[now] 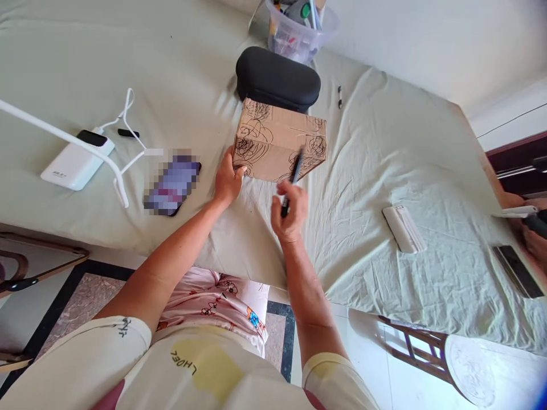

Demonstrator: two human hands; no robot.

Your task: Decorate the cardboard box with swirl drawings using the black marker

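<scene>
A small brown cardboard box (280,139) stands on the cloth-covered table, with black looping scribbles on its top and front face. My left hand (228,179) grips its lower left corner, the thumb along the front edge. Closed around a black marker pen (296,166), my right hand (291,209) is just in front of the box. The pen points up at the scribbles on the right part of the front face; whether its tip touches the cardboard I cannot tell. Right behind the box lies a black zip case (277,78).
Left of the box lie a phone (173,185), a white power bank (77,162) with a cable, and a white curved rod (60,131). A clear plastic tub (294,42) stands behind the case. To the right are a small pen-like piece (340,97), a white packet (404,229) and another person's hands (532,228).
</scene>
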